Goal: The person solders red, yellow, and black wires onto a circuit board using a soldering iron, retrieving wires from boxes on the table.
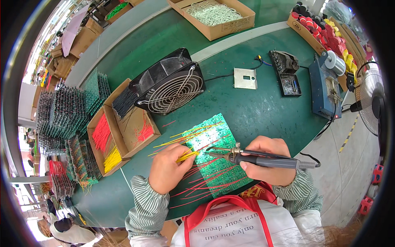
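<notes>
A green circuit board panel (218, 185) lies on the green table in front of me, with red and yellow wires sticking out past its left edge. My left hand (169, 166) pinches several yellow wires (187, 156) at the board's left side. Wrapped round a dark grey soldering iron (267, 161), my right hand (269, 158) holds it over the board. A thin metal feed tube is clamped along the iron, and its tip end reaches the board close to my left fingertips. Whether the tip touches a joint is too small to tell.
Left of the board stands a cardboard box (131, 153) of red, yellow and black wires, beside a black fan (168, 88). Stacked boards (61, 115) fill the far left. A metal plate (245, 78), a black tray (290, 84) and a blue solder feeder (323, 88) stand at the back right.
</notes>
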`<state>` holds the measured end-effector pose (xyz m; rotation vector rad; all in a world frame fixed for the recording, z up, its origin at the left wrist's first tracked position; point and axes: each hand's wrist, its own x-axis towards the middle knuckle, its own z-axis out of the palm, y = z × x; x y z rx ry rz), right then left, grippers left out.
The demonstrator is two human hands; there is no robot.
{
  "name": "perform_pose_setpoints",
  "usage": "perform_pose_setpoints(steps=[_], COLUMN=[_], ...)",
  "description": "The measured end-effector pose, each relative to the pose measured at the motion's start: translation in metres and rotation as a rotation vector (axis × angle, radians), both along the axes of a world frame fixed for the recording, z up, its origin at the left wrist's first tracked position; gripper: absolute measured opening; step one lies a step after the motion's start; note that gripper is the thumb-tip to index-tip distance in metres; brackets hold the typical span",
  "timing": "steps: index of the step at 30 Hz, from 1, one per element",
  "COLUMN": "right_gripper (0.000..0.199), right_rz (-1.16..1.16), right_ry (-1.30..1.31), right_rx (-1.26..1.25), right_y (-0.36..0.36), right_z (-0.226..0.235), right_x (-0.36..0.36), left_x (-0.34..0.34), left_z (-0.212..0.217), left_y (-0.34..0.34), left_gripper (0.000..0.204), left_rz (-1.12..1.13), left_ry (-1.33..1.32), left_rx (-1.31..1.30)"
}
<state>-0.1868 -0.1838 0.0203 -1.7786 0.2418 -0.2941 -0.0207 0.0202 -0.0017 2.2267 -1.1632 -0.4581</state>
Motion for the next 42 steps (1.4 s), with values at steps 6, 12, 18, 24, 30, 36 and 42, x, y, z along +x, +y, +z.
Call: perform_pose_setpoints(steps=[6,12,18,24,30,36,42], right_gripper=[0.015,0.016,0.016,0.015,0.015,0.014,0.014], right_rz=[0.018,0.022,0.01,-0.022,-0.067,-0.071,-0.062], right_ry=[-0.009,0.03,-0.007,-0.015,0.005,0.034,0.018], right_rx=[-0.002,0.046,0.01,-0.034,-0.001,0.011,0.009], right_y=[0.003,0.0,-0.005,-0.01,-0.012,-0.014,-0.015], right_z=[-0.008,-0.008,-0.004,-0.002,-0.001,-0.003,-0.004], right_x=[0.007,0.011,0.009,-0.003,-0.008,-0.007,-0.003], left_x=[0.005,0.007,0.009,0.02,-0.007,-0.006,-0.006], left_z=[-0.004,-0.006,0.0,0.033,0.024,0.001,-0.003], left_y=[0.001,-0.002,0.001,0.021,-0.01,-0.025,-0.028], left_gripper=[0.016,0.015,0.015,0.014,0.012,0.013,0.014], left_rz=[0.018,-0.014,-0.011,0.358,0.03,-0.025,-0.025], left_ry=[0.057,0.065,0.083,-0.341,-0.06,0.015,0.044], left_rx=[-0.055,-0.088,-0.04,-0.052,-0.069,-0.054,-0.012])
